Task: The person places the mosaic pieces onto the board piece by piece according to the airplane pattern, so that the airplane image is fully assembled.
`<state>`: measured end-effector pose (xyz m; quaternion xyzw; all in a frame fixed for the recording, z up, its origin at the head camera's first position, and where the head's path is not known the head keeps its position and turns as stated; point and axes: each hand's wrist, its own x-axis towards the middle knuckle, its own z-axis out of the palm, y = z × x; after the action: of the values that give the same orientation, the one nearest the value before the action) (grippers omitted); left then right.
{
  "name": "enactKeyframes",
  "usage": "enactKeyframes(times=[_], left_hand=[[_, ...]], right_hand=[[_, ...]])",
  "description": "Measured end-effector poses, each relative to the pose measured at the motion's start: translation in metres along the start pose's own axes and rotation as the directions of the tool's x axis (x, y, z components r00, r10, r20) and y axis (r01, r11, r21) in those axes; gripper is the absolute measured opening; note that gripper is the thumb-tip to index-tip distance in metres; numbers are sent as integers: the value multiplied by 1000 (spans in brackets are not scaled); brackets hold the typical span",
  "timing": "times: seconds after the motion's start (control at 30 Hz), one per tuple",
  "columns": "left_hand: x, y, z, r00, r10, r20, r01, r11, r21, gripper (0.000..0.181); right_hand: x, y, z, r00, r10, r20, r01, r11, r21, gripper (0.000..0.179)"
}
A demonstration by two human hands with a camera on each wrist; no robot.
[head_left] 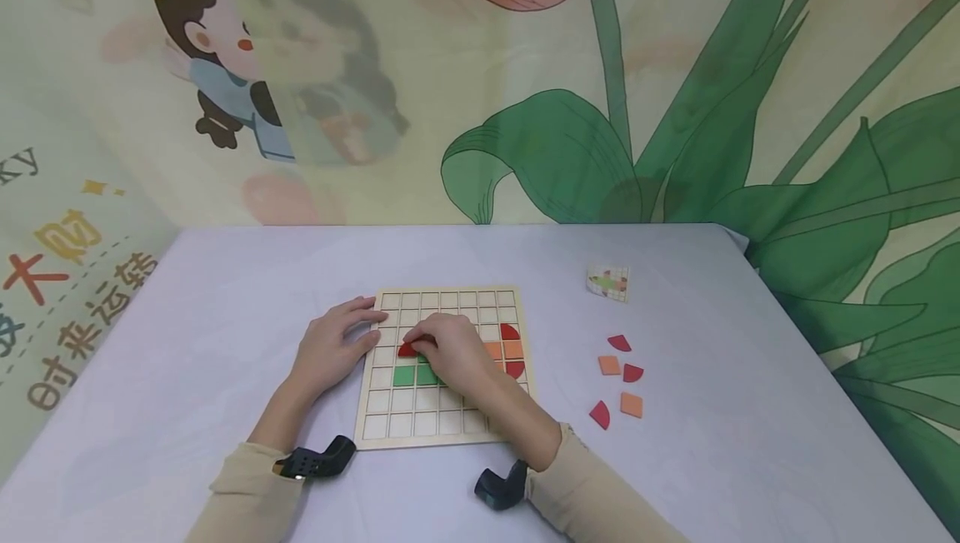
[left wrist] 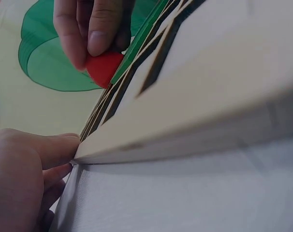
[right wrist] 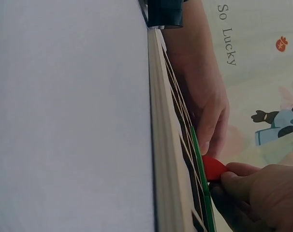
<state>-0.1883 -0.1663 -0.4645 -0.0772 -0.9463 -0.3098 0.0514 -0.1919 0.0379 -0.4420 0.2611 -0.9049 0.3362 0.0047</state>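
1. Red quarter-round piece, above the left part of a wooden grid board, at the upper edge of the green squares. In the head view its curved edge faces up and left; in the wrist views it slants away from the green surface, the rounded side outward. A long axis is hard to judge, as fingertips cover part of it.
2. Right hand: thumb and fingers pinched together on the red piece, with only the piece's thickness between them.
3. Left hand: fingers fairly straight, spread a little, touching the board's left rim, with no piece in them.
4. White cloth covers the table. Right of the board lie three loose red wedges, two orange squares and, farther back, a small card.
5. Behind stands a printed backdrop with tulips, broad leaves, a cartoon figure and lettering.
6. Right hand and forearm hide the board's middle and lower right corner. Each wrist view cuts off its own hand at the frame's side. The card's print is too small to make out, and whether the red piece touches the board is unclear.
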Motion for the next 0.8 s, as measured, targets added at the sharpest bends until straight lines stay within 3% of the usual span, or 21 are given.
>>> enactKeyframes(times=[0.8], left_hand=[[1,-2,0,1000,10,2,-10,1000,3,31]], right_hand=[[-2,1,5,996,-81,24,82,996,-42,15]])
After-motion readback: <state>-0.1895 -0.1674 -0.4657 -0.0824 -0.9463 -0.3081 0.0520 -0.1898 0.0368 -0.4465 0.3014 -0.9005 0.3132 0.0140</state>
